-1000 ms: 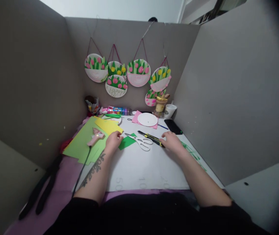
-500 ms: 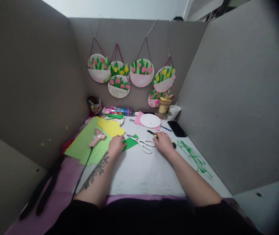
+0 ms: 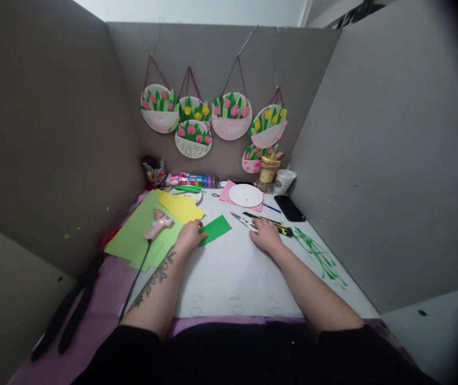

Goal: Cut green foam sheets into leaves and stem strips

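Note:
My left hand [image 3: 190, 234] rests at the left edge of a small green paper rectangle [image 3: 218, 229], its thumb and fingers closed on that edge. Under my right hand [image 3: 266, 235] are the white-handled scissors [image 3: 240, 218]; the fingers cover the handles and the blades point left and away. A black and yellow utility knife [image 3: 285, 230] lies just beyond and beside the right hand. To the left, a pink glue gun [image 3: 159, 226] lies on light green paper sheets [image 3: 132, 243], near a yellow sheet [image 3: 183, 206].
Thin green paper scraps [image 3: 320, 256] lie at right, below a black phone [image 3: 289, 208]. A white paper disc [image 3: 246, 195] rests on pink paper at the back, near a white cup [image 3: 284, 182]. Flower-decorated paper plates [image 3: 232, 125] hang on the grey partition.
The scissors have moved right, off the green paper, with my right hand now over their handles. The utility knife has shifted slightly right. My left hand stays at the paper.

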Motion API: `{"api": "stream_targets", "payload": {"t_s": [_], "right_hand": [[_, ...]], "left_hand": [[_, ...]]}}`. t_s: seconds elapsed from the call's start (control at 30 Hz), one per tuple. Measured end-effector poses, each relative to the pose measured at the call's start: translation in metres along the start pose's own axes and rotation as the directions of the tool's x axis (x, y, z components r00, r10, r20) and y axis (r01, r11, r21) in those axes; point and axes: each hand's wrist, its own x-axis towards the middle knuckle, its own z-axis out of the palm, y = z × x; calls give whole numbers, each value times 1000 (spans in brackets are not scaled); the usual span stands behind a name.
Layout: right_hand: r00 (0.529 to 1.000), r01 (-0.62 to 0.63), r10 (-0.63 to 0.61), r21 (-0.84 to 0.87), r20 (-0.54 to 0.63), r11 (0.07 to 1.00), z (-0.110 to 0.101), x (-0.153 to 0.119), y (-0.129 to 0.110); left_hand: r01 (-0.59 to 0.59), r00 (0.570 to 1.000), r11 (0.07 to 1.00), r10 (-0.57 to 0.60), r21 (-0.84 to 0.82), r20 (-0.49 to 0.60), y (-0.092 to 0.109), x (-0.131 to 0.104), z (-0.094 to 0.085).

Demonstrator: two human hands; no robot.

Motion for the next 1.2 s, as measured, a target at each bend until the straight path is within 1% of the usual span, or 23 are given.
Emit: {"api": "stream_targets", "payload": {"t_s": [0.07,0.13,0.17,0.23,0.27,0.33,0.4,0.43,0.47,0.53,0.67,0.7,0.77,0.87,0.93,1.0,1.03,1.1,1.17,1.2], "right_hand": [[998,-24,24,-8,-53,1000,2,2,4],[993,-4,4,6,-121,1000,4,3,2],[988,32,-28,26,-150,999,4,2,-2],[969,161,-142,82,-202,984,5,-1,-11],[949,247,-218,107,-228,963,5,-4,-16],[884,422,-377,124,-277,898,7,-11,-28],[817,536,-486,98,-310,839,9,-18,-40],[795,563,-513,79,-322,823,11,-21,-46],[782,574,-525,60,-335,817,13,-24,-50],[775,559,-511,28,-372,828,16,-26,-56],[768,510,-455,2,-452,860,16,-22,-55],[764,517,-461,2,-452,856,15,-21,-53],[751,568,-515,6,-413,823,14,-20,-50],[708,662,-618,14,-341,750,13,-20,-50],[694,680,-639,11,-331,733,13,-19,-53],[696,679,-641,5,-324,734,13,-18,-56],[700,676,-641,1,-314,737,13,-17,-57],[712,669,-645,-14,-276,744,15,-15,-58],[727,660,-650,-40,-221,751,18,-13,-59],[732,657,-653,-52,-193,752,19,-13,-60]], "left_hand": [[6,1000,999,-6,-50,-16,-2,2,2],[-13,1000,995,11,-98,-22,-3,5,5],[-32,999,991,29,-128,-22,-3,6,5],[-66,998,974,61,-215,-29,-3,7,6],[-79,997,960,71,-270,-40,-2,7,6],[-100,995,923,83,-371,-63,1,5,5],[-116,993,888,89,-446,-80,4,3,5],[-116,993,873,86,-474,-84,6,3,6],[-111,993,860,76,-499,-89,7,2,7],[-101,993,839,52,-535,-106,8,2,9],[-116,991,823,62,-557,-116,8,3,10],[-120,991,821,67,-557,-114,7,3,10],[-119,991,818,69,-562,-111,7,3,9],[-102,994,806,64,-583,-86,6,3,9],[-94,996,797,71,-597,-61,6,4,11],[-89,996,810,81,-580,-39,6,5,12],[-94,996,834,81,-544,-48,7,5,12],[-135,987,902,87,-410,-133,9,4,11],[-213,960,945,155,-248,-235,14,0,8],[-265,944,947,217,-182,-249,17,-3,6]]}}
